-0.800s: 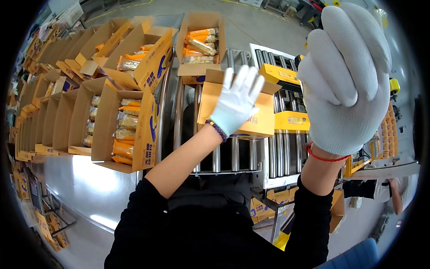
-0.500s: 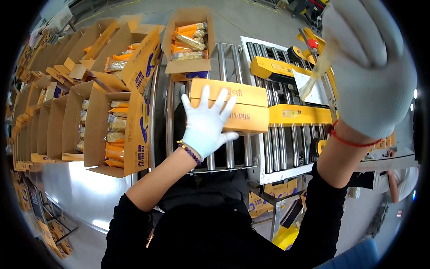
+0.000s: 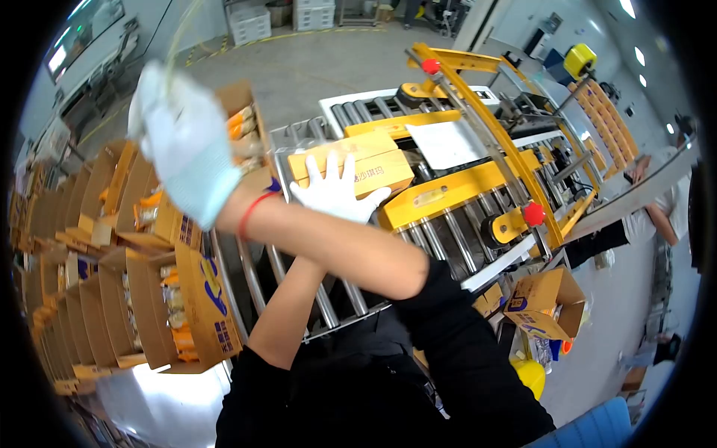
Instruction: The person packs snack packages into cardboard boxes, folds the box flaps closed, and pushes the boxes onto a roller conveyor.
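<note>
My left hand (image 3: 336, 193), in a white glove, lies flat with spread fingers on the near side of a closed orange carton (image 3: 377, 166) on the rollers. Crossing over my left forearm, my right arm reaches to the upper left. My right hand (image 3: 183, 138), gloved and blurred by motion, is closed on a thin translucent strip (image 3: 176, 45) that rises from its fingers. Behind that hand stands an open carton (image 3: 237, 97) of wrapped bars, partly hidden.
Open cartons with wrapped bars (image 3: 175, 310) crowd the left side. Roller conveyor (image 3: 325, 306) runs beneath the closed carton. To the right are yellow guide rails (image 3: 433, 198) and a machine frame with red knobs (image 3: 534, 213). A person (image 3: 657, 205) stands far right.
My right hand has swung from the upper right across to the upper left. The view has turned right. My left hand stays on the carton, which has moved toward the yellow rails.
</note>
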`<act>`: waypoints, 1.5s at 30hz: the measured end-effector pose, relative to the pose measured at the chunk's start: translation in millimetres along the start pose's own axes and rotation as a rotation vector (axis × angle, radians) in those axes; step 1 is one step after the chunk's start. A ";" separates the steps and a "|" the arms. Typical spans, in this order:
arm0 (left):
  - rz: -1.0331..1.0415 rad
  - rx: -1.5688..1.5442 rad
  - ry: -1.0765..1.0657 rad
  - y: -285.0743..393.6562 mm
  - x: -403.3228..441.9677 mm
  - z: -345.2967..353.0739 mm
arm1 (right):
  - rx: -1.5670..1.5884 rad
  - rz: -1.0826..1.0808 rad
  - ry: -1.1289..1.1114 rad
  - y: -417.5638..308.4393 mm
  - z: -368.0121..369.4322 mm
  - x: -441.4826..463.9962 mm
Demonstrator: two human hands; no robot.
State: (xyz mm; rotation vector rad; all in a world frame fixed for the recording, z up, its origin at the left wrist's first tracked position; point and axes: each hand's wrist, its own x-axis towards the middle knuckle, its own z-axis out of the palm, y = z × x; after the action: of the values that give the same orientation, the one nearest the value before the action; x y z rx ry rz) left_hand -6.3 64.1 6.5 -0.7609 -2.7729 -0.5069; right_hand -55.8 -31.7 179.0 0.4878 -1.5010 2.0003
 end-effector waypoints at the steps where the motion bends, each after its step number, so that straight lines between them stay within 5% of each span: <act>1: -0.047 -0.074 -0.052 6.9 4.8 -2.3 | 0.050 0.059 -0.020 11.1 4.9 -7.7; 4: -0.128 -0.403 -0.130 8.1 26.1 -2.7 | -0.451 0.009 -0.056 59.0 16.6 -41.7; 5: -0.114 -0.571 -0.104 0.5 37.0 10.6 | -0.413 0.246 -0.183 59.3 14.3 -48.0; 8: -0.047 -0.928 0.067 -11.0 47.7 67.5 | -0.588 0.251 -0.336 79.2 9.9 -82.1; 9: -0.036 -0.787 0.171 6.1 31.8 56.9 | -0.469 0.417 -0.394 70.1 4.1 -89.4; 11: 0.117 -0.590 0.196 14.8 32.7 77.2 | -0.439 0.424 -0.638 50.9 -16.6 -98.3; 13: 0.096 -0.592 0.144 34.1 39.7 73.5 | -0.439 0.325 -0.776 5.9 -48.8 -106.9; 15: 0.107 -0.606 0.096 45.9 40.5 72.9 | -0.680 -0.021 -0.792 -36.3 -93.3 -139.8; 17: 0.123 -0.716 0.139 50.4 41.6 89.6 | -0.439 0.206 -0.762 -89.6 -145.5 -167.4; 19: 0.136 -0.762 0.133 57.8 30.0 92.0 | -0.123 0.751 -0.383 -132.6 -206.3 -216.8; 20: -0.084 -1.017 0.127 60.5 22.1 91.0 | -0.009 0.767 -0.039 -144.9 -233.2 -247.8; 21: -0.319 -1.258 0.110 63.9 11.0 93.7 | -0.164 0.540 0.211 -143.6 -261.1 -282.7; 22: -0.324 -1.343 0.070 37.2 -7.4 103.5 | -0.532 0.589 0.540 -144.7 -283.4 -318.1; 23: -0.333 -1.427 0.030 10.8 -25.7 112.4 | -0.911 0.619 0.698 -135.2 -322.2 -374.6; 24: -0.345 -1.507 -0.011 -15.5 -43.6 121.5 | -0.876 0.639 0.906 -123.0 -359.1 -425.3; 25: -0.580 -1.628 -0.128 -17.8 -59.3 71.6 | -0.834 0.658 1.110 -113.4 -381.3 -460.9; 27: -0.549 -1.794 -0.448 -65.4 -107.6 54.5 | -0.919 0.639 1.195 -100.6 -388.9 -480.3; 32: -0.611 -1.558 -0.707 -84.6 -218.8 7.5 | -0.848 0.471 0.838 -82.7 -325.8 -387.6; 34: -0.564 -1.443 -0.696 -82.9 -238.9 -1.7 | -0.945 0.416 0.502 -75.2 -291.6 -351.6; 36: -0.440 -1.308 -0.654 -81.3 -261.9 -12.4 | -0.817 0.439 0.251 -54.4 -262.2 -349.3; 39: -0.052 -0.698 -0.442 -70.3 -257.8 -48.1 | -0.772 0.395 -0.084 -28.7 -211.0 -358.3; 45: -0.062 -0.356 -0.124 -72.4 -206.2 -98.7 | -0.624 0.440 -0.705 -4.7 -174.2 -410.3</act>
State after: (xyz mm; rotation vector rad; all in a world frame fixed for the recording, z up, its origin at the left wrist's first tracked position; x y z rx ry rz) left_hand 140.8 -125.0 15.9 -0.8022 -2.8630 -1.0178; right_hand 269.3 39.6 -117.5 0.6637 -2.7384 1.5581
